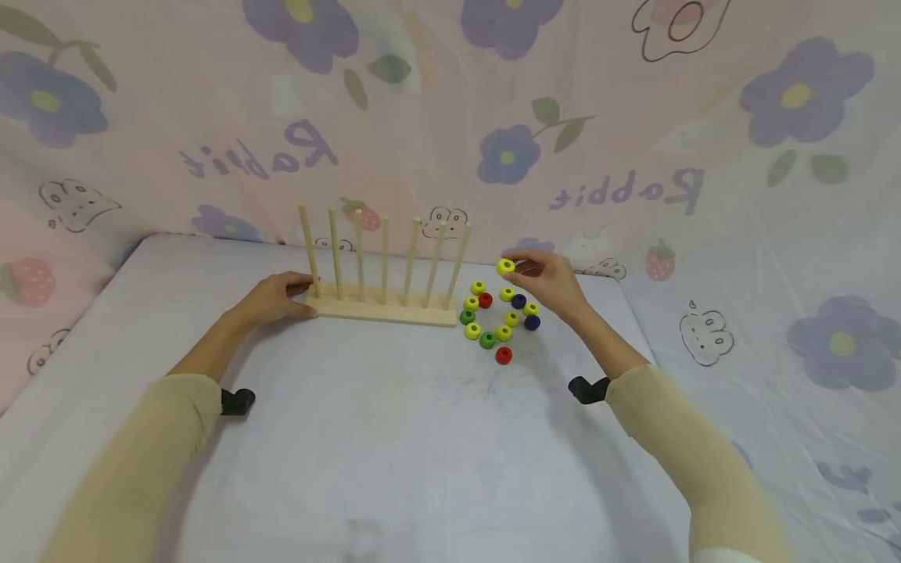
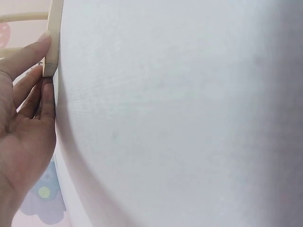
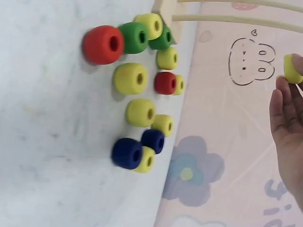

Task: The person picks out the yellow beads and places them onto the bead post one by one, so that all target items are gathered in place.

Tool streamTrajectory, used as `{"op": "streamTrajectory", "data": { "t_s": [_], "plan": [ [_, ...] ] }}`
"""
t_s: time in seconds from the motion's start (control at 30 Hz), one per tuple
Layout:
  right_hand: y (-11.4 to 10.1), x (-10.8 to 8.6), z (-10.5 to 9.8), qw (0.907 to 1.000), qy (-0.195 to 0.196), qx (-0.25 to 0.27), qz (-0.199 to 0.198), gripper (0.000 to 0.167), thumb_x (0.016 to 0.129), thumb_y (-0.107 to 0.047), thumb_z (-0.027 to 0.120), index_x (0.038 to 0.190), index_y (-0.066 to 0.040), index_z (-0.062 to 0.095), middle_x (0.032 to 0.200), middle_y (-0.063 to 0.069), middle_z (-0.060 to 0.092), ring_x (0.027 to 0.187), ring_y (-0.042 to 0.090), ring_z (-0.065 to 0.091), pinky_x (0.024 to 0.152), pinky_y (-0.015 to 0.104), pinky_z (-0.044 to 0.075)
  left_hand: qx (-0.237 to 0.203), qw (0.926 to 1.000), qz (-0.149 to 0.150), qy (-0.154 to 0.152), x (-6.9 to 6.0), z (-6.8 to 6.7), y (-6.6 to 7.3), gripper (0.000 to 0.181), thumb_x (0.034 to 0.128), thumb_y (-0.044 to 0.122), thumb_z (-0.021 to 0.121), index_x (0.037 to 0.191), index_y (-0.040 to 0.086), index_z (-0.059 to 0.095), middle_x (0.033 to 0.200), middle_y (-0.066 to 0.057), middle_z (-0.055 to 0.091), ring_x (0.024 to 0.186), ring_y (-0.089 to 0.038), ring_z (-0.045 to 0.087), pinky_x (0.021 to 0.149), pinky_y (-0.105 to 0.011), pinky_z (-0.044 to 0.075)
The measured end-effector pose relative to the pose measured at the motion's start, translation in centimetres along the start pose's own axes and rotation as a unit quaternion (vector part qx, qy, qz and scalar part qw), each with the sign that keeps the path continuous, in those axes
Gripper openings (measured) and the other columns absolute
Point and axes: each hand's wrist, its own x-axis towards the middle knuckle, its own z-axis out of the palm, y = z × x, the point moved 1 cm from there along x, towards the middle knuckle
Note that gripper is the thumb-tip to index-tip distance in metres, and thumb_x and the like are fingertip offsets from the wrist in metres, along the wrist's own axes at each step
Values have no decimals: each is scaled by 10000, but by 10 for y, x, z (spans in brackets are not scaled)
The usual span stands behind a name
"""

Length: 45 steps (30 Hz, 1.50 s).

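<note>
Near: table [image 1: 366,438], pale, smooth. Loose beads [image 1: 503,334], rounded, bored through, red, green, yellow, dark blue; I judge them painted wood. Rack [image 1: 383,313], pale wood, flat base, seven slim pegs; left hand [image 1: 280,298] grips its left end, thumb in front. Right hand [image 1: 552,283] pinches yellow bead [image 1: 505,267], raised off table, right of rack. I expect bead light, stiff, sturdy, prone to roll; best held by sides, bore free. Far: cloth [image 1: 422,117], printed, creased.

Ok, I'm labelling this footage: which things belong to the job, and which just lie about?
Likely the job: yellow bead in the right hand; rack gripped by the left hand; loose beads.

Likely just background: patterned cloth; black wrist pieces.
</note>
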Motion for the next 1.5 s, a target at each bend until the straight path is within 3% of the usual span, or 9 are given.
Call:
{"op": "streamTrajectory", "data": {
  "t_s": [0.33,0.57,0.93,1.13,1.5],
  "plan": [
    [-31,26,-6,9989,255,14,-391,312,906,-147,743,1209,-91,700,1090,63,711,904,190,689,799,227,584,-28,10000,10,24,-1,1,3,757,838,116,799,1443,-102,401,1485,-309,397,1374,-438,393,1165,-502,314],
    [-52,46,-9,9949,361,133,-935,288,902,-130,744,1185,-82,714,1084,59,716,913,181,677,822,210,570,-133,9999,14,1,-1,1,1,769,836,107,804,1446,-112,389,1491,-314,384,1383,-436,382,1167,-487,318],
    [-82,65,-2,9927,104,184,-1188,307,897,-52,732,1197,-6,691,1115,138,710,924,260,692,831,253,577,-166,9999,-23,-5,-1,2,0,778,839,131,808,1455,-94,390,1500,-299,383,1391,-423,376,1167,-481,321],
    [-94,79,4,9898,-56,207,-1409,305,892,-108,753,1191,-62,712,1111,69,721,920,177,693,844,262,582,-209,9998,10,16,-1,0,2,781,839,129,808,1452,-105,384,1498,-305,381,1395,-425,369,1173,-482,308],
    [-119,100,36,9855,-467,736,-1453,288,889,-97,751,1171,-47,723,1124,63,719,920,154,693,827,275,586,-207,9998,70,-27,-2,0,0,777,842,133,806,1447,-111,385,1491,-306,391,1388,-433,375,1166,-499,312]
  ]
}}
